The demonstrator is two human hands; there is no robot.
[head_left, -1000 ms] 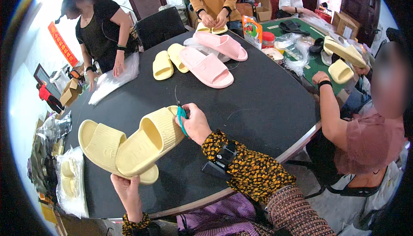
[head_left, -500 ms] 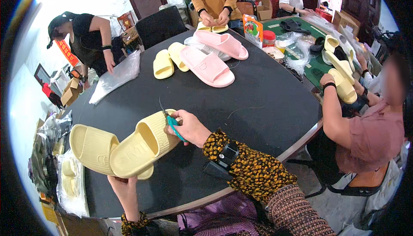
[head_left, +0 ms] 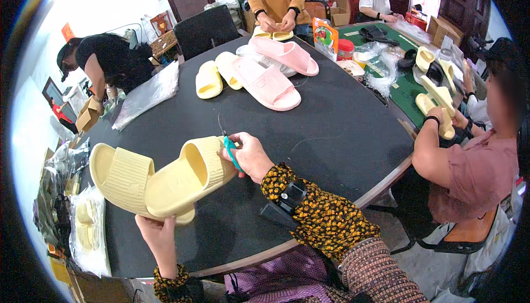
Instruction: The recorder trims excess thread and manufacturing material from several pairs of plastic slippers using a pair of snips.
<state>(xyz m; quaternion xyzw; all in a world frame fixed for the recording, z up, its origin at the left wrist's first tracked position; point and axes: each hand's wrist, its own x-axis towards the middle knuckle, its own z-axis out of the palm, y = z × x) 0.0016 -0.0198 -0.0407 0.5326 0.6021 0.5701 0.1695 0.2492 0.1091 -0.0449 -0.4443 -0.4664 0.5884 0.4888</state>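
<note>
At eight o'clock above the black desk [head_left: 331, 143], yellow slippers [head_left: 171, 187] are pinched from below by the left hand [head_left: 158, 230], while the right hand [head_left: 251, 157], curled round teal scissors [head_left: 231, 152], sits beside one strap, seemingly a snipping step calling next for steady, careful control.

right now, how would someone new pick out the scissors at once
Over the black table, follow the flowered sleeve to the right hand. The scissors are in it, their teal handles setting them apart from the pale yellow slippers beside them.
</note>
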